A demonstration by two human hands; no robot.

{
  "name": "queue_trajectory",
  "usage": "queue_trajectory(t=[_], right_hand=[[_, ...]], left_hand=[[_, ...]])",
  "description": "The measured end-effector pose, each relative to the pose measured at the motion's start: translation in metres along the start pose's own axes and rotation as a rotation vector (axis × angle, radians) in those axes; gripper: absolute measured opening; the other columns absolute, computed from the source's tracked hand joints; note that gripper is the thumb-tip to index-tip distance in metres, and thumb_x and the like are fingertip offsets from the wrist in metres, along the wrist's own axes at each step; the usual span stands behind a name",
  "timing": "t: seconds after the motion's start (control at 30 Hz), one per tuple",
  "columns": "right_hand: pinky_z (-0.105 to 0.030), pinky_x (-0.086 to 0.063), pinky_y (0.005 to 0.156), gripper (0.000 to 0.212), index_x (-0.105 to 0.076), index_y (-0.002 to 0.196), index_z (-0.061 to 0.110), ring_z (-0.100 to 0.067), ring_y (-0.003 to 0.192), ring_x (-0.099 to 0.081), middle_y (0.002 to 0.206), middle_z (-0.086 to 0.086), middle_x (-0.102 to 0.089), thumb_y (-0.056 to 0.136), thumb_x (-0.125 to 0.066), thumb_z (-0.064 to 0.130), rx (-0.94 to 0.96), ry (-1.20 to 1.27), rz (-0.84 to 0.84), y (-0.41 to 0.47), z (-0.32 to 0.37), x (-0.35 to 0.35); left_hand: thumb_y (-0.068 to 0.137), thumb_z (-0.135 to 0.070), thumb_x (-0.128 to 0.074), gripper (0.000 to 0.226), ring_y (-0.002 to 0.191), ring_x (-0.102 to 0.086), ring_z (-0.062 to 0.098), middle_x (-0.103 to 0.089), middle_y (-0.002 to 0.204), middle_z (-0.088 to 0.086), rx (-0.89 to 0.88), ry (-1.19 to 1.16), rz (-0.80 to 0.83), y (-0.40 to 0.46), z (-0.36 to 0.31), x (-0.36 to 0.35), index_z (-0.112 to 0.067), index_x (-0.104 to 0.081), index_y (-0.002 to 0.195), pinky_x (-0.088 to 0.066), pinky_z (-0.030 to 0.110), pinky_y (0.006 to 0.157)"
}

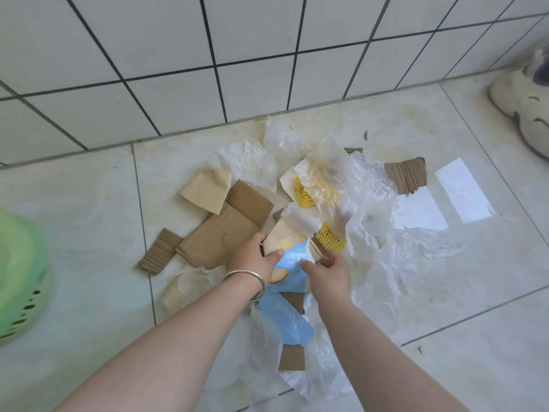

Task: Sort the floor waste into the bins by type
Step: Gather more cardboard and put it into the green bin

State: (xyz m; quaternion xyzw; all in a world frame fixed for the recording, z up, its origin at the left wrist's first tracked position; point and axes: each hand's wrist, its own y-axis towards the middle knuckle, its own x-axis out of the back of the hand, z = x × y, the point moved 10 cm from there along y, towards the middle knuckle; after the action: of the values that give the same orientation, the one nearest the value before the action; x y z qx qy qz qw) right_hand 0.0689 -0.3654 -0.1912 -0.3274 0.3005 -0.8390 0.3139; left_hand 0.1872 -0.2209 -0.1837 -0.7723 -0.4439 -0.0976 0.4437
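A heap of waste lies on the pale floor tiles by the wall. In its middle is a flattened light-blue biscuit box [292,263]. My left hand [254,260] grips the box's upper left edge, thumb on top. My right hand [328,272] pinches the box's right edge next to a small cardboard flap. Brown cardboard pieces [225,230] lie to the left. Yellow foam fruit nets [331,237] sit to the right, partly under crumpled clear plastic film [374,203]. A second blue box piece [289,318] lies between my forearms.
A green slotted bin [20,278] stands at the left edge, blurred. A person's white shoe [525,99] stands at the top right. A torn corrugated scrap [405,173] lies right of the heap. The tiled wall [208,55] runs behind the waste.
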Motion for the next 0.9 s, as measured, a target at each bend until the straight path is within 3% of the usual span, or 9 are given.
queue_trajectory(t=[0.07,0.13,0.27,0.37,0.5,0.6,0.77,0.9], right_hand=[[-0.038,-0.047,0.091,0.048,-0.059,0.120,0.010,-0.026,0.105,-0.062,0.119,-0.008,-0.062,0.075,-0.074,0.020,-0.020,0.004,0.013,-0.003,-0.005,-0.001],[-0.038,-0.051,0.082,0.028,-0.067,0.101,0.008,-0.024,0.088,-0.065,0.101,-0.008,-0.069,0.077,-0.074,0.020,-0.063,0.068,0.108,-0.010,-0.010,-0.009],[-0.032,-0.055,0.068,0.013,-0.066,0.091,0.014,-0.026,0.080,-0.068,0.092,-0.010,-0.072,0.080,-0.073,0.014,-0.093,0.250,0.316,-0.029,-0.006,-0.030],[-0.034,-0.055,0.071,0.015,-0.066,0.092,0.017,-0.023,0.077,-0.068,0.088,-0.004,-0.071,0.079,-0.074,0.014,-0.023,0.220,0.297,-0.034,0.004,-0.030],[-0.041,-0.052,0.089,0.018,-0.063,0.093,0.018,-0.025,0.086,-0.065,0.089,-0.001,-0.068,0.080,-0.072,0.011,0.037,0.272,0.226,-0.033,0.015,-0.006],[-0.041,-0.051,0.090,0.017,-0.059,0.083,0.025,-0.025,0.087,-0.064,0.088,0.001,-0.066,0.081,-0.071,0.013,0.042,0.233,0.243,-0.032,0.010,0.009],[-0.039,-0.053,0.083,0.026,-0.063,0.108,0.015,-0.027,0.091,-0.065,0.100,-0.008,-0.068,0.083,-0.069,0.012,0.043,0.023,0.370,-0.047,-0.022,-0.001],[-0.030,-0.054,0.070,0.025,-0.064,0.106,0.010,-0.025,0.082,-0.065,0.095,-0.010,-0.068,0.082,-0.071,0.009,0.052,-0.078,0.365,-0.056,-0.040,-0.009]], left_hand=[[0.085,-0.026,-0.064,0.024,0.068,-0.053,0.020,-0.060,0.078,0.002,0.005,-0.161,0.033,-0.004,0.006,-0.003,-0.014,-0.057,0.104,-0.041,0.029,0.068],[0.085,-0.021,-0.066,0.012,0.073,-0.058,0.021,-0.064,0.081,0.004,0.011,-0.326,0.074,-0.009,0.011,-0.005,-0.017,-0.057,0.091,-0.048,0.036,0.072],[0.088,-0.015,-0.062,0.016,0.065,-0.058,0.012,-0.063,0.072,-0.002,-0.010,-0.517,0.094,-0.025,0.013,0.003,-0.024,-0.054,0.077,-0.046,0.022,0.060],[0.095,-0.028,-0.049,0.022,0.055,-0.048,0.007,-0.052,0.064,-0.003,-0.028,-0.477,0.072,-0.037,0.015,0.014,-0.023,-0.053,0.074,-0.038,0.020,0.051],[0.099,-0.027,-0.038,0.022,0.084,-0.058,0.014,-0.061,0.092,-0.002,-0.017,-0.424,0.026,-0.048,0.034,0.022,-0.021,-0.059,0.097,-0.042,0.022,0.069],[0.094,-0.020,-0.050,0.018,0.094,-0.057,0.018,-0.061,0.098,0.001,-0.006,-0.291,-0.057,-0.056,0.056,0.028,-0.016,-0.063,0.107,-0.039,0.022,0.082],[0.080,-0.013,-0.068,0.029,0.095,-0.054,0.016,-0.049,0.104,0.001,-0.001,-0.065,-0.150,-0.073,0.081,0.032,-0.011,-0.058,0.106,-0.042,0.023,0.089],[0.070,-0.021,-0.076,0.048,0.113,-0.049,0.026,-0.045,0.119,0.009,0.060,0.104,-0.192,-0.087,0.101,0.027,-0.011,-0.053,0.111,-0.039,0.028,0.093]])
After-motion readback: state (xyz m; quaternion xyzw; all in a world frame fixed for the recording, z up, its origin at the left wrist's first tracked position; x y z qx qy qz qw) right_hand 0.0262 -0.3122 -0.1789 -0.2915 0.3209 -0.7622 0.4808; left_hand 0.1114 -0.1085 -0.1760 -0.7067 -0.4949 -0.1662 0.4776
